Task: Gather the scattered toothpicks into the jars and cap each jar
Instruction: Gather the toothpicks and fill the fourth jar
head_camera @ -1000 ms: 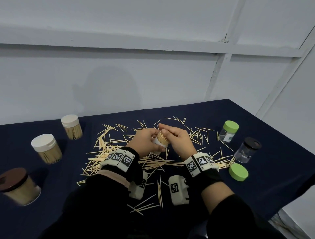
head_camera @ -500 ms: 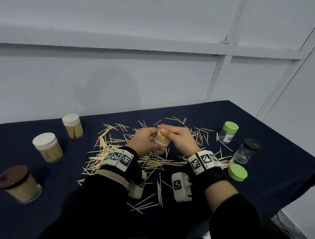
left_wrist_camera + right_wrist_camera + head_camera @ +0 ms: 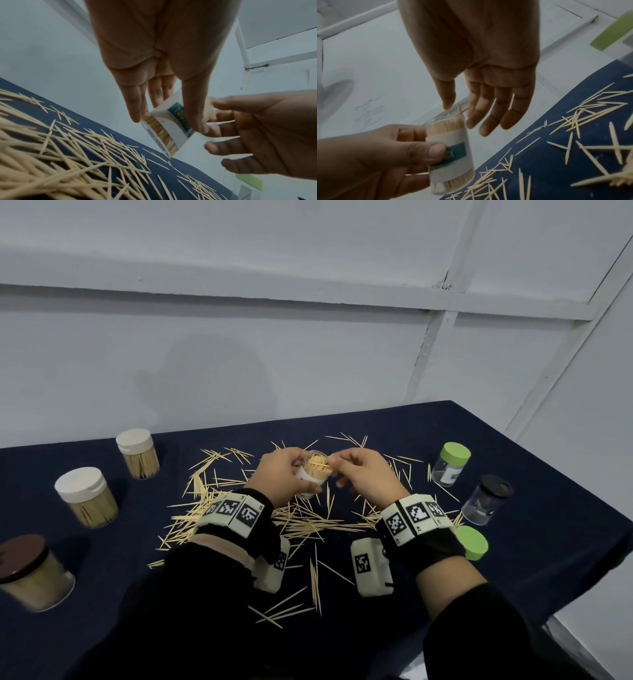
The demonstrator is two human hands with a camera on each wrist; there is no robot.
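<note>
Nearest me, a few loose toothpicks (image 3: 291, 609) lie on the navy cloth (image 3: 548, 559) between my black sleeves. Just beyond my wrists the main scatter of toothpicks (image 3: 308, 522) spreads across the middle of the table. Above that scatter my left hand (image 3: 282, 475) grips a small clear jar (image 3: 317, 474), thumb on its white and teal label, fingers curled round the far side. The jar is off the cloth, tilted, uncapped and packed with toothpicks up to its mouth; in the right wrist view one pick stands above the rest. My right hand (image 3: 364, 475) sits just beside the jar's mouth, fingers loosely spread and relaxed, holding nothing that I can make out; the fingertips (image 3: 485, 129) hover near the rim.

To my right a loose green lid (image 3: 472, 542) lies flat near the table edge. Behind it stand a black-capped jar (image 3: 486, 499) and a green-capped jar (image 3: 450, 463), both looking nearly empty. To my left, three capped jars full of toothpicks stand apart: a brown-lidded jar (image 3: 32, 573) closest, a white-lidded jar (image 3: 85, 496) next, a smaller cream-lidded jar (image 3: 137, 453) farthest. The pale wall (image 3: 308, 337) rises behind the table.
</note>
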